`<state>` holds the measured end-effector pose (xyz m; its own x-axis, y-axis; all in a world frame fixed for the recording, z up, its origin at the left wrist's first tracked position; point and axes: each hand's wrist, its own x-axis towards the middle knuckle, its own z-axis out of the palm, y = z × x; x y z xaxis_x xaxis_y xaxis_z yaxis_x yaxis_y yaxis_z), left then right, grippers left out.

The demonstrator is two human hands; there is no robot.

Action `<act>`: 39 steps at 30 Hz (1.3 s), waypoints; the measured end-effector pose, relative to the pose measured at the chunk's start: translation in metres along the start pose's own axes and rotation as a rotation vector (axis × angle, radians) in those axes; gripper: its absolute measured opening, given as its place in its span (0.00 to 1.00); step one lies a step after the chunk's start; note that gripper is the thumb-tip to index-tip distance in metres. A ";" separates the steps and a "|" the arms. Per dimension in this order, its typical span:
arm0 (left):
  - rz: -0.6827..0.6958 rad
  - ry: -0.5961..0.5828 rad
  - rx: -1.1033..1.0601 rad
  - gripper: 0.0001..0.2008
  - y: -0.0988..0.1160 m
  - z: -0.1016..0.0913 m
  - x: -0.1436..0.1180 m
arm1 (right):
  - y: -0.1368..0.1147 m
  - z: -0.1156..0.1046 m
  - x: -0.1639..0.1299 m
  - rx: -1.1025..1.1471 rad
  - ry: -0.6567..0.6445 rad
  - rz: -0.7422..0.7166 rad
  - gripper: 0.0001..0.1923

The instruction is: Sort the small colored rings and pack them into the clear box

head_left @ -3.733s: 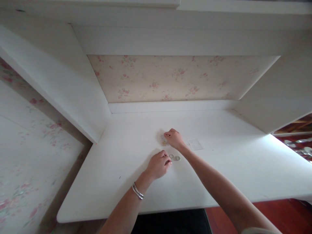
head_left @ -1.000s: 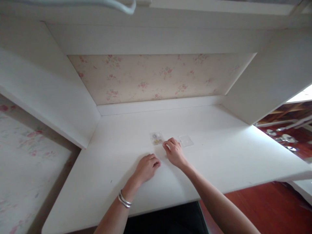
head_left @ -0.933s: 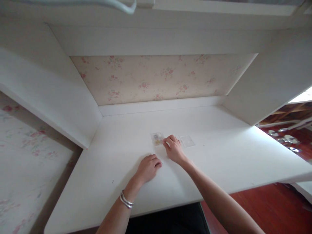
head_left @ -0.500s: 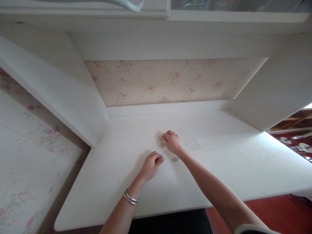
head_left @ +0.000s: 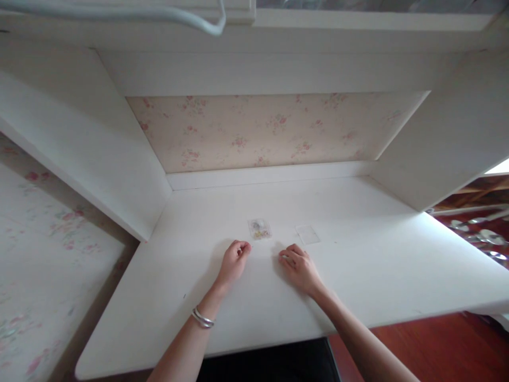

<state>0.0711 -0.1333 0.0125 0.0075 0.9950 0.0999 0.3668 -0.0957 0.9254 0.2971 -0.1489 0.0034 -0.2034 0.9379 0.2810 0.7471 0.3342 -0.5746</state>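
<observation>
My left hand (head_left: 233, 261) is closed in a pinch above the white desk (head_left: 254, 313), with a tiny thin tip at its fingertips too small to name. To its right, my right hand (head_left: 299, 268) has its fingers curled around a small pale cylinder, mostly hidden by them. Just beyond both hands lies a small clear compartment box (head_left: 260, 229) with tiny grey and yellowish pieces in it. A flat clear lid (head_left: 307, 234) rests on the desk to the right of the box.
White side panels (head_left: 91, 143) and a floral back wall (head_left: 258, 132) enclose the desk. Overhead is a cabinet with a pale curved handle (head_left: 199, 21). A black seat (head_left: 270, 363) stands below the front edge. A tiny dark bit (head_left: 184, 295) lies at left.
My right hand has drawn back from the clear box toward me and closed at the small cylinder. My left hand keeps its pinch. The whole view has shifted slightly.
</observation>
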 end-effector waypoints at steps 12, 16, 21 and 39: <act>0.083 0.156 0.305 0.12 0.005 0.023 0.070 | 0.007 0.000 -0.009 -0.131 0.030 -0.066 0.11; 0.075 0.139 0.354 0.10 -0.003 0.031 0.091 | 0.008 0.000 -0.010 -0.118 0.032 -0.054 0.12; 0.071 0.147 0.369 0.10 -0.003 0.033 0.093 | 0.009 -0.001 -0.009 -0.082 0.045 -0.054 0.13; 0.358 -0.254 0.361 0.08 0.029 0.061 -0.011 | 0.017 -0.002 -0.005 0.312 0.287 0.227 0.18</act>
<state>0.1387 -0.1454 0.0163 0.3967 0.8826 0.2525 0.5944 -0.4565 0.6621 0.3118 -0.1486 -0.0061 0.1587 0.9414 0.2975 0.5178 0.1771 -0.8369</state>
